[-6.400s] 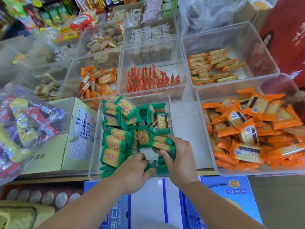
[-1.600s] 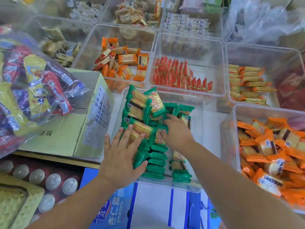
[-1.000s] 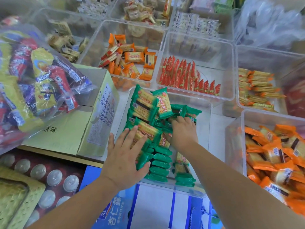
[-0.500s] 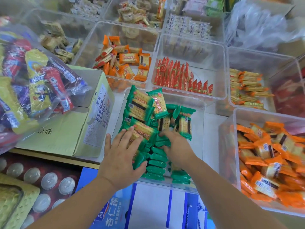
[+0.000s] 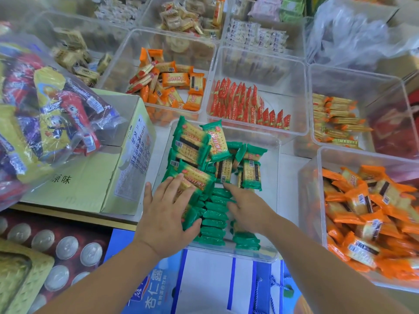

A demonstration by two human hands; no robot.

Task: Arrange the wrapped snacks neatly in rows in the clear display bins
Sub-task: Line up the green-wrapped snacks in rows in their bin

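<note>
Bracing a row of green packs (image 5: 214,215) with a flat left hand (image 5: 166,215), the person stretches an empty, relaxed right hand (image 5: 249,209) toward loose ones.

Cardboard box (image 5: 86,184) left, cans (image 5: 65,248) btm-left, blue carton (image 5: 156,291) front; bright even light.

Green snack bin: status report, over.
Left hand open, pressing the green snacks. Right hand open, forefinger out over the rows. Near rows neat, far half of the bin jumbled. Nothing in the way.
</note>
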